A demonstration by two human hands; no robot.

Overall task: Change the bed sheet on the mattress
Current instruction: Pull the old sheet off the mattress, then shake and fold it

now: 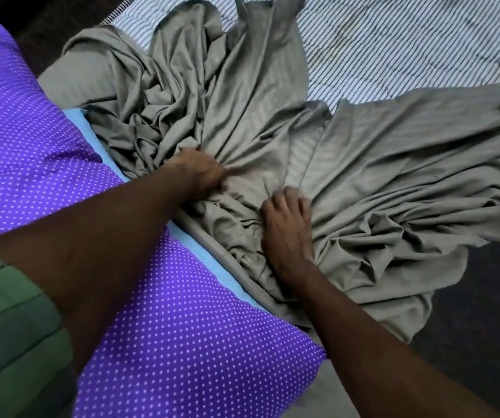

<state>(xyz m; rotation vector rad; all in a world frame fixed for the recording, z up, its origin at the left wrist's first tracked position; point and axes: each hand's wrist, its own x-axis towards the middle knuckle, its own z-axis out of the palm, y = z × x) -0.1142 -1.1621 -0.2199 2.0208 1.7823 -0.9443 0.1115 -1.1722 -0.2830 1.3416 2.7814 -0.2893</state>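
A grey-olive bed sheet [378, 182] lies bunched and crumpled across the mattress [393, 49], whose black-and-white striped cover shows bare at the top right. My left hand [200, 173] grips a gathered fold of the sheet near the middle, and creases fan out from its fist. My right hand [288, 230] sits a little lower and to the right, with its fingers curled into the bunched sheet. Part of the sheet hangs over the mattress edge at the right.
A purple pillow with white dots [182, 342] lies at the lower left under my left forearm, with a second one [25, 122] behind it. A light blue cloth strip [206, 260] runs between pillows and sheet. Dark floor [484, 327] shows at the right.
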